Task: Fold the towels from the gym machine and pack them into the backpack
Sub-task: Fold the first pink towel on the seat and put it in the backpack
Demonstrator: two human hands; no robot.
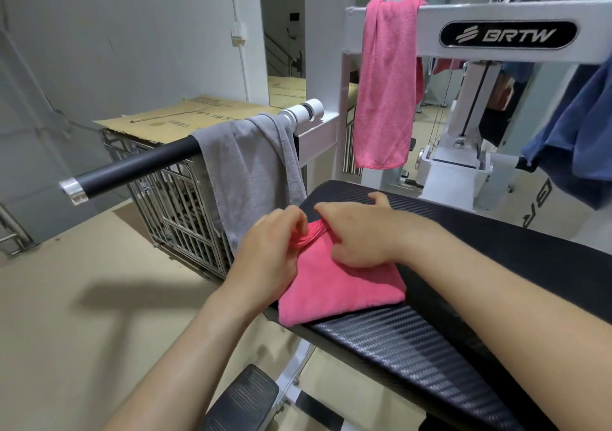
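Observation:
A folded pink towel point(341, 290) lies on the black padded bench point(430, 341) of the gym machine. My left hand point(268, 258) pinches the bunched far corner of that towel. My right hand point(361, 235) rests on top of it, fingers curled at the same corner. A grey towel point(251, 172) hangs over the black handle bar point(139, 165). A second pink towel point(384, 82) is draped over the white frame beam point(463, 29). A blue towel point(576, 132) hangs at the right edge. No backpack is in view.
A metal wire cage point(185, 225) topped with cardboard point(175, 116) stands left of the bench. A small black pad point(245, 397) sits below the bench. The floor is beige. White machine posts rise behind the bench.

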